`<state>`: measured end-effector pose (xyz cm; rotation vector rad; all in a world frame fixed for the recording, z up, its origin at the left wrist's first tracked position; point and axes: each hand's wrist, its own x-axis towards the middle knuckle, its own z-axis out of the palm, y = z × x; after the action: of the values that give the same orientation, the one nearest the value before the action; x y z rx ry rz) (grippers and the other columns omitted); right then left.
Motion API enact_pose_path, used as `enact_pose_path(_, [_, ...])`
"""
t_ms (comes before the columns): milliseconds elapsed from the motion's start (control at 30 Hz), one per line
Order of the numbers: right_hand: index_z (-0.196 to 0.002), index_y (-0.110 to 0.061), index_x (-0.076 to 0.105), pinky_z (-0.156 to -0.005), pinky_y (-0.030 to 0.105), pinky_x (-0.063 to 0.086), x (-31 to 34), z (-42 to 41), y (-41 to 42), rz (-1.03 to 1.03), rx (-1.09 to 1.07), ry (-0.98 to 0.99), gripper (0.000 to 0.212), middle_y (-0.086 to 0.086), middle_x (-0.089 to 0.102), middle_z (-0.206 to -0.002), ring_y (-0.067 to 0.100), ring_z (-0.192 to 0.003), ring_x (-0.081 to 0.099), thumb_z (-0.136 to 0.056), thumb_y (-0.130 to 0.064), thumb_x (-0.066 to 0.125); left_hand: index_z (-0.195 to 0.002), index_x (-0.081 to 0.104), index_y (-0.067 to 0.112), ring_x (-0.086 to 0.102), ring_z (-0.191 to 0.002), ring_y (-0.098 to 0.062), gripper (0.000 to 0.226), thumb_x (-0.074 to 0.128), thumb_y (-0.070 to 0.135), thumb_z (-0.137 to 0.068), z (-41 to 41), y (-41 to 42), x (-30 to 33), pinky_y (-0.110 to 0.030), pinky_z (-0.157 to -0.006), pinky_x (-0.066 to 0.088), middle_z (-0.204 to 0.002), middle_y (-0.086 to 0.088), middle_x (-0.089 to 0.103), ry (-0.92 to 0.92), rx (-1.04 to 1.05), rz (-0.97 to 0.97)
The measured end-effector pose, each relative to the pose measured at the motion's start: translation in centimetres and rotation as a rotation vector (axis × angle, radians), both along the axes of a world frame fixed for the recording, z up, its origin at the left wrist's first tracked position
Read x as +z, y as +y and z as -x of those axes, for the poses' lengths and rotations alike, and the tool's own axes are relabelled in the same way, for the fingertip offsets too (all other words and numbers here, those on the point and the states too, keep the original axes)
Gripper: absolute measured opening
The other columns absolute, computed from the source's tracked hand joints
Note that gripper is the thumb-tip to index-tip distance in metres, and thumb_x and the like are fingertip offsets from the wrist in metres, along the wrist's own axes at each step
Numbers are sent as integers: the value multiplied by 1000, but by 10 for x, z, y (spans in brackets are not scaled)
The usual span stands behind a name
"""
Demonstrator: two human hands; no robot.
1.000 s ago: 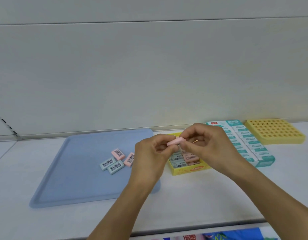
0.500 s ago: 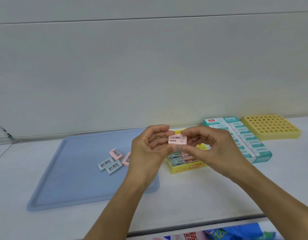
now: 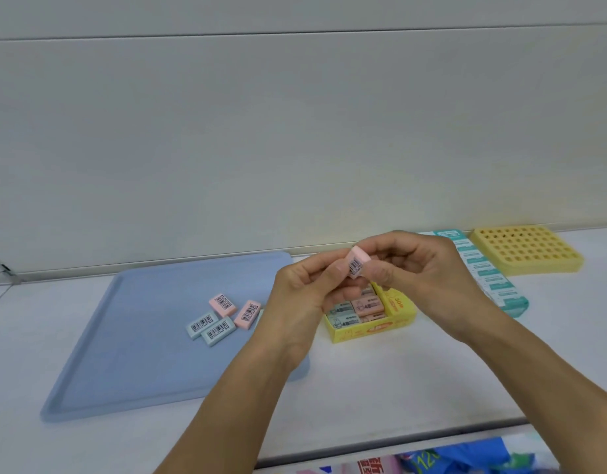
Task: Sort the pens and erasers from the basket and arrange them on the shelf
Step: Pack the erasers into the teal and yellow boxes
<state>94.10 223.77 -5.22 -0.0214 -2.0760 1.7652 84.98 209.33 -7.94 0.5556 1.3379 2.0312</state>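
Both hands meet above the yellow box (image 3: 370, 328), pinching one pink eraser (image 3: 357, 266) between them: the left hand (image 3: 303, 295) grips its lower end with thumb and fingers, the right hand (image 3: 421, 268) pinches its upper end (barcode side facing the camera). The box below holds more erasers. To the left, four loose erasers (image 3: 223, 319) lie on a blue tray (image 3: 124, 354). To the right sit a teal carton (image 3: 490, 282) and a yellow holed block (image 3: 526, 251), all on the white shelf (image 3: 397, 388).
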Motion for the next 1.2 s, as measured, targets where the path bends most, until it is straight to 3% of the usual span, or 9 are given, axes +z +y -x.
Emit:
enact_pose_path(100, [-99, -19, 76, -81, 35, 55, 3, 1, 6, -14, 62, 1, 27, 23, 63, -90, 31, -83, 62, -73, -15, 75, -118, 64, 0, 70, -83, -18, 38, 63, 14, -83, -2, 4, 2, -21, -71, 56, -101, -15, 73, -159, -78, -67])
enact_pose_path(300, [-94, -24, 76, -72, 39, 46, 13, 8, 8, -263, 23, -52, 24, 10, 60, -86, 33, -76, 52, -71, -27, 77, -118, 63, 0, 70, -75, -16, 36, 65, 14, -84, -3, 6, 3, -20, -64, 56, -93, -12, 73, -252, -97, -94])
enact_pose_path(367, [-91, -23, 74, -71, 30, 49, 15, 11, 11, -319, -27, -53, 19, -1, 65, -87, 20, -76, 60, -75, -32, 74, -116, 64, 8, 70, -82, -15, 23, 59, 18, -96, -2, 5, 1, -24, -71, 55, -95, -7, 74, 47, -42, 117])
enact_pose_path(500, [-93, -12, 67, -62, 20, 53, 16, 11, 26, -278, -60, -187, 25, 4, 70, -80, 15, -68, 67, -80, -33, 67, -113, 66, 30, 47, -117, -6, 34, 38, 43, -99, 5, -6, -18, -30, -98, 32, -118, 15, 63, 1278, -62, 741])
enact_pose_path(633, [-96, -23, 69, -78, 35, 54, 4, 0, 35, -674, -22, -426, 14, -3, 68, -87, 14, -79, 64, -88, -33, 66, -131, 54, 38, 29, -133, -1, 45, 25, 51, -100, 9, -13, -32, -31, -111, 5, -139, 22, 47, 1553, -158, 851])
enact_pose_path(733, [-108, -33, 68, -84, 27, 45, 0, -4, 28, -1054, 71, -518, 18, -16, 58, -100, 3, -91, 54, -94, -36, 58, -136, 51, 36, 31, -136, -6, 49, 22, 50, -99, 9, -14, -34, -30, -112, 13, -143, 18, 46, 1588, -145, 832])
enact_pose_path(867, [-110, -31, 68, -85, 30, 44, 4, -1, 18, -1209, 88, -548, 21, -11, 58, -107, 11, -99, 54, -95, -26, 55, -144, 44, 29, 23, -143, -6, 46, 37, 46, -101, 9, -14, -40, -19, -113, 7, -152, 13, 39, 1479, -151, 794])
enact_pose_path(1000, [-94, -28, 71, -78, 31, 46, 5, 1, 18, -1162, 101, -511, 12, -13, 62, -95, 6, -85, 54, -90, -22, 62, -146, 40, 29, 16, -145, -1, 49, 39, 47, -100, 8, -15, -43, -9, -109, -8, -155, 16, 32, 1422, -149, 772])
enact_pose_path(1200, [-82, -29, 75, -68, 20, 49, 3, 1, 27, -841, 110, -521, 6, -18, 67, -79, 0, -77, 61, -83, -23, 74, -146, 40, 29, 14, -146, -1, 49, 40, 46, -101, 7, -16, -47, -18, -118, -1, -155, 16, 31, 1406, -147, 764])
